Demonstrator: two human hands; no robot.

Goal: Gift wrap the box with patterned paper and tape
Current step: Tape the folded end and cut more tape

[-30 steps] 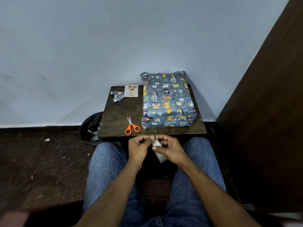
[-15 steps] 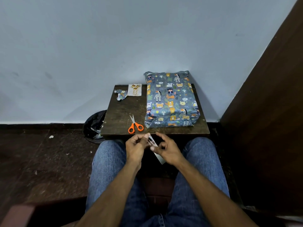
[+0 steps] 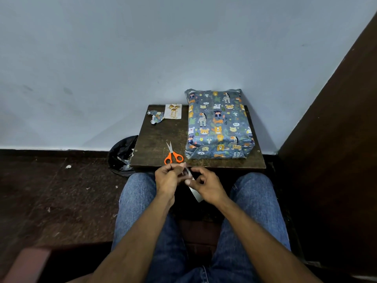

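You sit in front of a small dark brown wooden bench [image 3: 155,139] that stands against a pale blue-grey wall [image 3: 122,58]. The box wrapped in blue paper with cartoon animals [image 3: 219,123] lies flat on the right part of the bench, its far end touching the wall, and a folded flap of the paper shows on its near end.

Your left hand [image 3: 167,178] is just in front of the bench edge, over your lap. Its fingers are curled, and the thumb and forefinger pinch a short strip of clear tape [image 3: 186,171]. Your right hand [image 3: 206,184] is close beside it, with fingers bent; the thumb and forefinger meet at the other end of the strip. A white roll or backing piece [image 3: 196,194] shows under the right hand, but I cannot tell how it is held.

The orange-handled scissors [image 3: 173,154] lie closed on the near part of the bench, just left of the box. At the far left corner lie a crumpled scrap of the same paper [image 3: 156,117] and a small white card with gold ornaments [image 3: 173,111]. The card has gold writing, but it is too small to read. A black bin bag [image 3: 122,154] stands on the floor, left of the bench.
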